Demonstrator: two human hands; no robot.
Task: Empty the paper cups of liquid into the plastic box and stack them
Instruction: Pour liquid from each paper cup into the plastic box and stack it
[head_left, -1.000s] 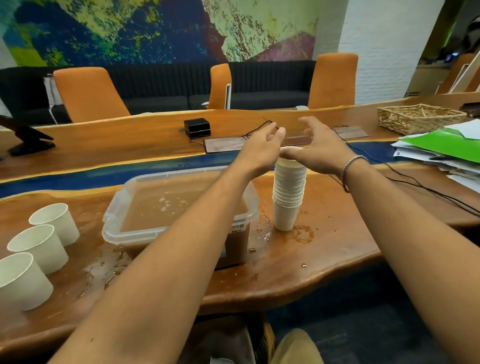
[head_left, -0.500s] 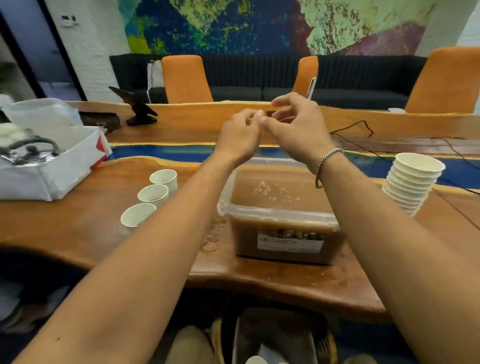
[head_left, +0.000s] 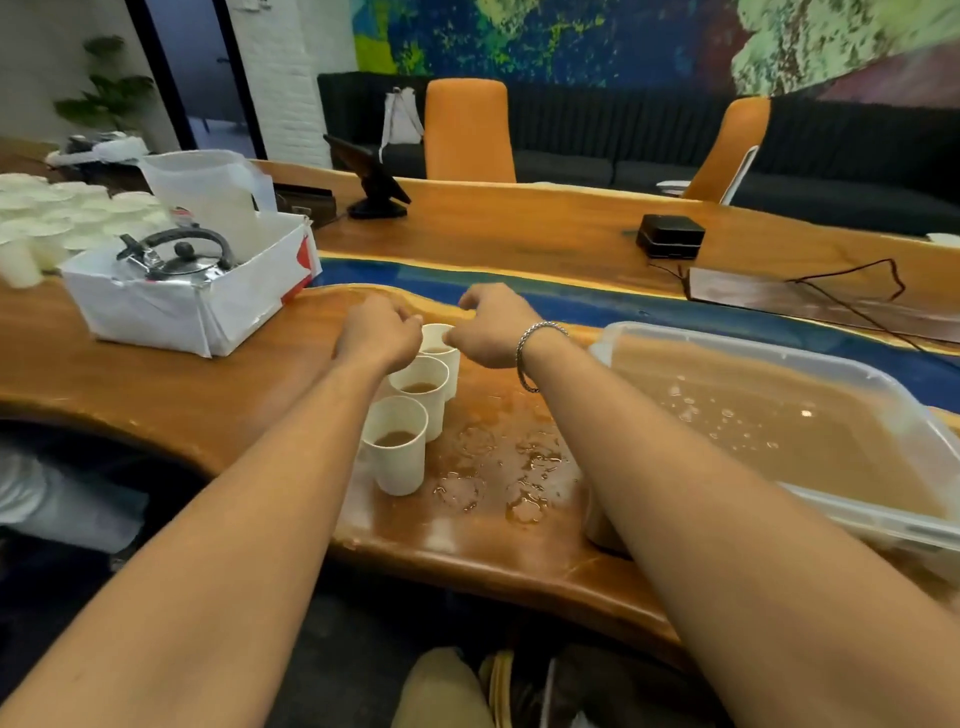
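I am closing both hands, left hand (head_left: 382, 330) and right hand (head_left: 491, 325), on the rim of the farthest paper cup (head_left: 439, 345), thin, crushable and part-full, near the table's (head_left: 156, 384) blue strip.

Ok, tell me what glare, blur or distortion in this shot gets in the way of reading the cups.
Head view: wide-angle lens bows the table edge; spilled puddles glint under overhead light; the mural and the white cups at far left smear softly; the three paper cups stay sharp, brown liquid visible, though both hands hide the farthest rim.
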